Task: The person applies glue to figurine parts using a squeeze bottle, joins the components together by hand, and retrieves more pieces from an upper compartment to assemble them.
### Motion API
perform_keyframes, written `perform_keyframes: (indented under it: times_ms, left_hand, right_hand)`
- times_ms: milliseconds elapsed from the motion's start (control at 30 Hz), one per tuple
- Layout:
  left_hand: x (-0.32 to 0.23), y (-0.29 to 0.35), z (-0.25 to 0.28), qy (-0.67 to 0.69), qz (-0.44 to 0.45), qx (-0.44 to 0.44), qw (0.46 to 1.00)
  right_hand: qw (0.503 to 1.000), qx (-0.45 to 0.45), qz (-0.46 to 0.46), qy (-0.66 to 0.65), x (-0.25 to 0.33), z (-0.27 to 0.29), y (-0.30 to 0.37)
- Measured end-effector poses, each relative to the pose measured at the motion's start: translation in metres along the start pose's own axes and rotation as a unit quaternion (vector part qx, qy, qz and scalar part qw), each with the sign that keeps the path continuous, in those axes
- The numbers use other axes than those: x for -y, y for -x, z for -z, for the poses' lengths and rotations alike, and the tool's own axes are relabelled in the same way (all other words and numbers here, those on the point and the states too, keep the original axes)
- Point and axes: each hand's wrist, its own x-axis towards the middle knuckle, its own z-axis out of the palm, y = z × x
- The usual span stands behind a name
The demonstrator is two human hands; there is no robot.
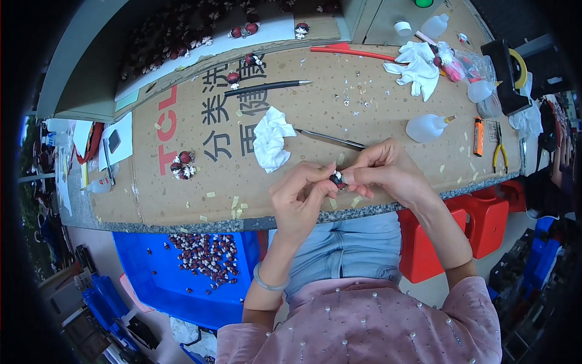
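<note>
Between my two hands, just above the near edge of the cardboard-covered table, is a small figurine (337, 179) with a dark head and a white part. My left hand (302, 189) pinches it with thumb and fingertips. From the other side, my right hand (383, 173) closes its thumb and forefinger on it; whether a tiny part sits in that pinch is hidden. Beyond my hands lie a crumpled white cloth (273, 139) and a slim pointed tool (330, 139), its near end by my right hand. A few similar figurines (182, 165) stand together on the left.
A blue bin (182, 303) full of figurines sits below at left. A shelf (200, 60) at the back holds many more. Dropper bottles (424, 128), a white glove (415, 70), pliers (500, 150), an orange box cutter (478, 137) and a tape dispenser (506, 76) lie rightward. Red stools (488, 224) stand below.
</note>
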Motion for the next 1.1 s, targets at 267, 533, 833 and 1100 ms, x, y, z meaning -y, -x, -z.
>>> perform_keyframes:
  times_ms: [267, 533, 833, 1100]
  left_hand:
    - [-0.0001, 0.0009, 0.0014, 0.001, 0.012, 0.007, 1.000]
    - [0.0042, 0.0015, 0.0030, -0.002, -0.002, 0.022, 1.000]
    - [0.0002, 0.0007, 0.0021, 0.011, 0.039, 0.016, 0.999]
    - [0.0035, 0.0001, 0.0016, -0.007, 0.048, 0.016, 0.999]
  right_hand:
    - [1.000, -0.006, -0.005, 0.020, 0.0001, -0.0018, 0.0002]
    - [1.000, -0.010, -0.001, 0.021, 0.0011, -0.0038, 0.0009]
    - [1.000, -0.021, 0.009, 0.011, 0.0015, -0.0061, -0.0001]
    - [1.000, -0.027, 0.010, -0.001, -0.0004, -0.0067, -0.0021]
